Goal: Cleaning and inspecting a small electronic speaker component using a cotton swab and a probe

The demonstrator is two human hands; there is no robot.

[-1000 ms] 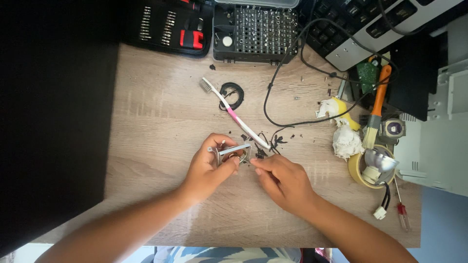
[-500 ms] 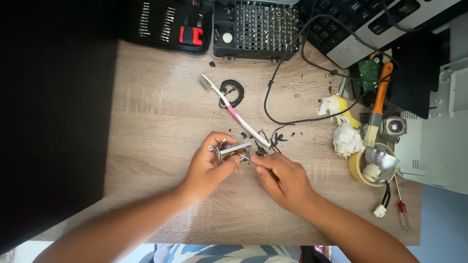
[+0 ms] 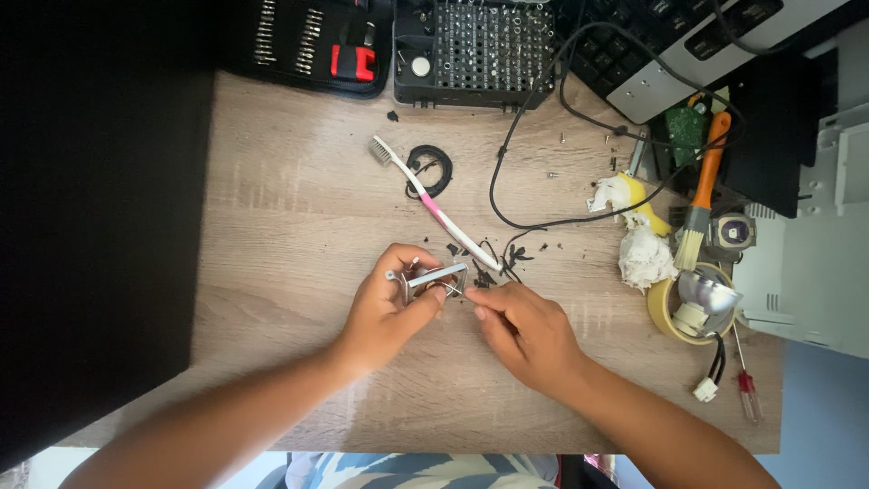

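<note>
Carefully, we pinch the small metal bracket (image 3: 434, 277) in our left hand (image 3: 391, 312) while the right hand (image 3: 523, 330) – fingers curled, apparently holding nothing – touches it, so it may slip among the black debris (image 3: 507, 258).

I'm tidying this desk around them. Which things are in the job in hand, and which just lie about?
In hand:
left hand gripping the small metal part
right hand touching that part with its fingertips

Lying about:
toothbrush
black ring
bit set
paintbrush
crumpled tissue
tape roll
small red screwdriver
</note>
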